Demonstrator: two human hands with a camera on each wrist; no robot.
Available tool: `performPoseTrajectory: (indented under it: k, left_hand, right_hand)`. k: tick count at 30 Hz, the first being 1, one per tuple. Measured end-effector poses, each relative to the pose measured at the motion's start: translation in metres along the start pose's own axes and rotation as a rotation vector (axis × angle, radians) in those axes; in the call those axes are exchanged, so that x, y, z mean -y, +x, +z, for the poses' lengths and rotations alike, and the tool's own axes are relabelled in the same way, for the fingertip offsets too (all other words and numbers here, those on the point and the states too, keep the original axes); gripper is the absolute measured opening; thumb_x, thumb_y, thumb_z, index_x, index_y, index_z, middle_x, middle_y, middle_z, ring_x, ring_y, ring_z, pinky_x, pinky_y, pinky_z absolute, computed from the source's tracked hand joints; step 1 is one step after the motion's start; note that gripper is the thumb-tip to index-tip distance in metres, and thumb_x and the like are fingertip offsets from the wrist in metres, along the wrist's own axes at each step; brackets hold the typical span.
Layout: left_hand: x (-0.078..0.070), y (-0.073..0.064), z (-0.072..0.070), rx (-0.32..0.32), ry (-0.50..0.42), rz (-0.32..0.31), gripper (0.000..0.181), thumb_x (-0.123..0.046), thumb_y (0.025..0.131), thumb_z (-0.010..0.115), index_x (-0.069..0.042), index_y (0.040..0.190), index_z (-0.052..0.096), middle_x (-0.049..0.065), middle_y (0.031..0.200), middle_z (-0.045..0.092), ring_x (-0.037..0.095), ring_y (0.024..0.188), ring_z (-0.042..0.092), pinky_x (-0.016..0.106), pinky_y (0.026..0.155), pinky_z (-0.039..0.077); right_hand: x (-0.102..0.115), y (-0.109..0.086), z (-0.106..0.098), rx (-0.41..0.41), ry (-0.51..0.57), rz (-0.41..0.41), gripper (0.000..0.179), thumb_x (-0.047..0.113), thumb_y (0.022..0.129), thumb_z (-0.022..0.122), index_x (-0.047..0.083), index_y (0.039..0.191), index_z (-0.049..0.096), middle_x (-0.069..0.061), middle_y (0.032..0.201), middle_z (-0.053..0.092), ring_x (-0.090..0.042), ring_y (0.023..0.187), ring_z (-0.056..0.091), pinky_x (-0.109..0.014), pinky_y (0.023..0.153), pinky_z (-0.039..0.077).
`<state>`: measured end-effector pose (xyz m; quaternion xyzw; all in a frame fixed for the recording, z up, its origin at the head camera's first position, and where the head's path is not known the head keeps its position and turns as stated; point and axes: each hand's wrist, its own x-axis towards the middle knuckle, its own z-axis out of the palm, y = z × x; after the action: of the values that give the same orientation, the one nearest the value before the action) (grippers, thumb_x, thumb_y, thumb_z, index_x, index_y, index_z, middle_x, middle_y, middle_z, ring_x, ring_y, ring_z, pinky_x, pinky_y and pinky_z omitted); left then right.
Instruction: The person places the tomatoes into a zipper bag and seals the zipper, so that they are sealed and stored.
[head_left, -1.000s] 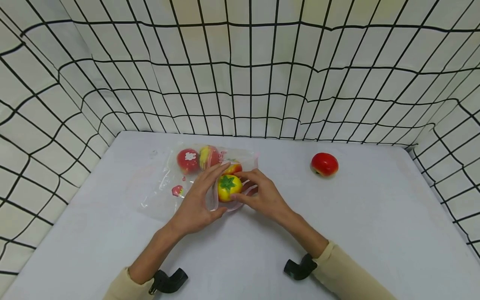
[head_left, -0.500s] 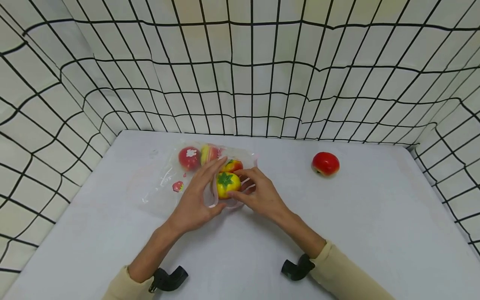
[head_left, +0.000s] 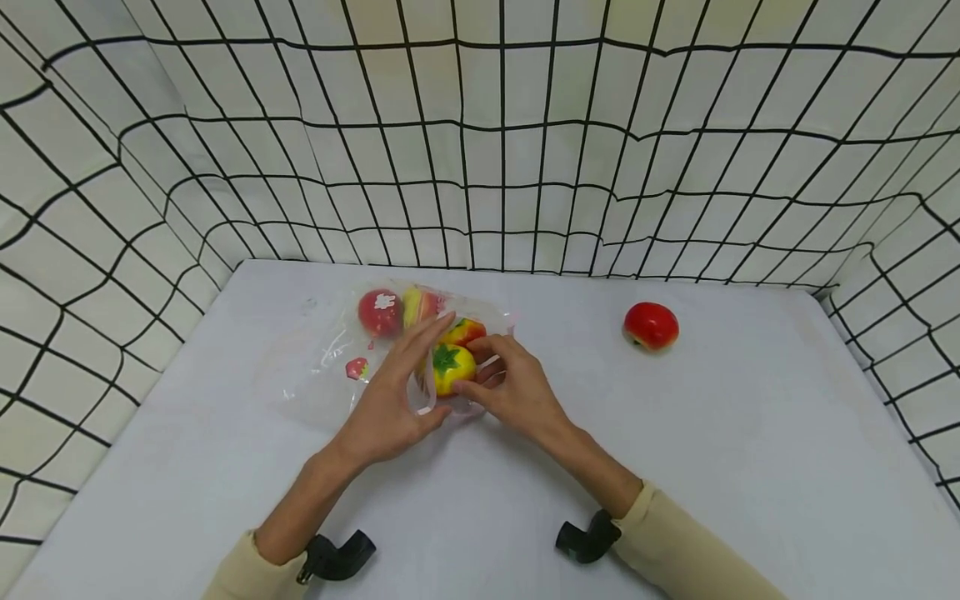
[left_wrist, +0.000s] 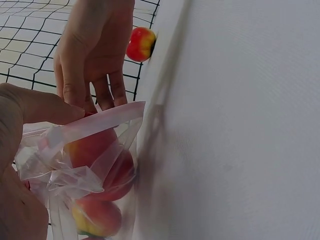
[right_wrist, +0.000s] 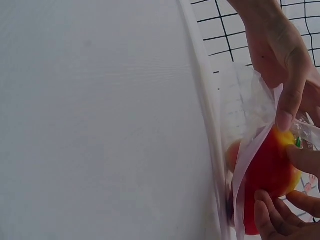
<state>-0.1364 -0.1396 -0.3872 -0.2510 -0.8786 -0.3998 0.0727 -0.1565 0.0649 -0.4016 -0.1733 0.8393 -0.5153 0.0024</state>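
Observation:
A clear zip plastic bag (head_left: 318,392) with pink prints lies on the table, its mouth toward the right. My left hand (head_left: 390,404) holds the bag's mouth apart, thumb at the near rim and fingers at the far side. My right hand (head_left: 517,387) grips a yellow-and-red toy fruit (head_left: 453,368) with a green star-shaped top, at the bag's mouth. In the right wrist view, the bag's pink rim (right_wrist: 245,165) runs beside this fruit. Inside the bag are a red toy fruit (head_left: 380,312), a yellow-and-red one (head_left: 418,307), and another (head_left: 467,331) near the mouth.
A red toy fruit (head_left: 651,326) lies alone on the white table (head_left: 720,450) to the right. Black netting (head_left: 502,158) over pale walls stands behind the table and along both sides. Black wrist mounts (head_left: 337,558) sit at both sleeves.
My right hand has moved slightly left with the yellow-and-red toy fruit, which is a little deeper at the bag's mouth. My left hand has stayed nearly in place on the bag.

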Motion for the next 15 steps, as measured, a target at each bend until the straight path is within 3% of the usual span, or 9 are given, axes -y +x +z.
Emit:
performPoseTrajectory:
  k: [7, 15]
  left_hand:
    - [0.0001, 0.0015, -0.0030, -0.008, -0.008, 0.007, 0.107, -0.003, 0.076, 0.090, -0.022, 0.164, 0.032, 0.002, 0.171, 0.030, 0.028, 0.161, 0.024, 0.056, 0.118, 0.045]
    - [-0.0013, 0.0022, -0.0088, -0.007, -0.026, 0.013, 0.111, -0.002, 0.074, 0.090, -0.023, 0.165, 0.030, 0.001, 0.171, 0.030, 0.028, 0.160, 0.026, 0.058, 0.118, 0.045]
  right_hand:
    - [0.0054, 0.0002, 0.0024, 0.001, 0.016, 0.032, 0.048, 0.019, 0.086, 0.086, 0.008, 0.126, 0.063, -0.009, 0.118, 0.066, -0.017, 0.089, 0.070, -0.022, 0.080, 0.063]
    - [-0.0003, -0.0011, 0.0000, 0.027, 0.056, -0.027, 0.046, 0.014, 0.089, 0.083, 0.008, 0.130, 0.066, -0.008, 0.124, 0.067, -0.019, 0.094, 0.073, -0.026, 0.087, 0.064]
